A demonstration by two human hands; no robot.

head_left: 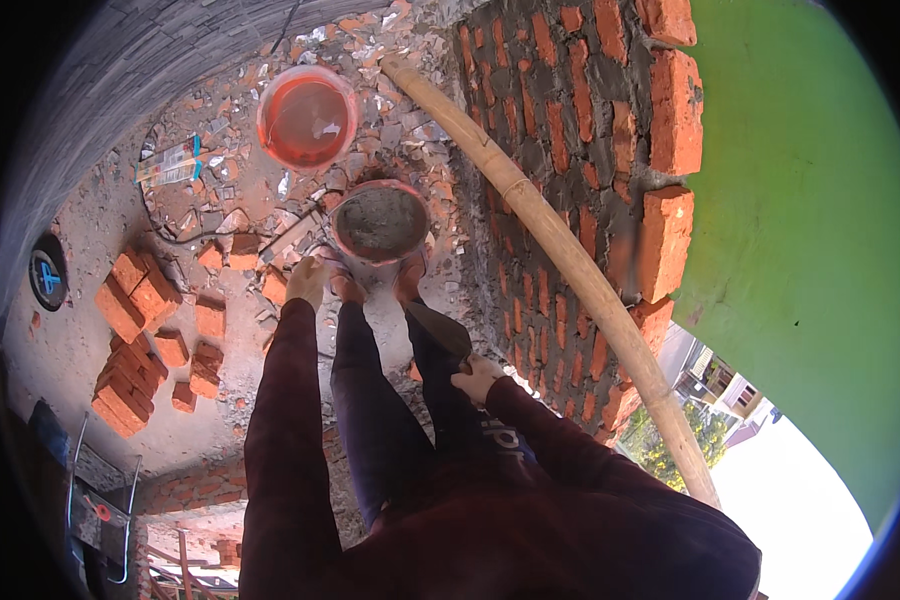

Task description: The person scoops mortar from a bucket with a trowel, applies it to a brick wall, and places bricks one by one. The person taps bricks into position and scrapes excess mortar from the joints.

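My left hand point(304, 283) hangs just left of the round bucket of grey mortar point(378, 220), its fingers loosely bent and apparently empty. My right hand point(478, 380) is closed around the handle of a trowel point(438, 327), whose blade points toward the bucket over my right leg. The mortar bucket stands on the rubble floor by my sandalled feet. A brick wall point(560, 140) smeared with mortar rises to the right, with loose-edged red bricks point(675, 110) along its top.
A long bamboo pole point(560, 250) slants along the wall. An orange bucket of liquid point(306, 117) stands farther off among broken rubble. Stacked red bricks point(122, 385) lie at the left, near a metal-framed object point(105, 515). A drop with daylight shows at lower right.
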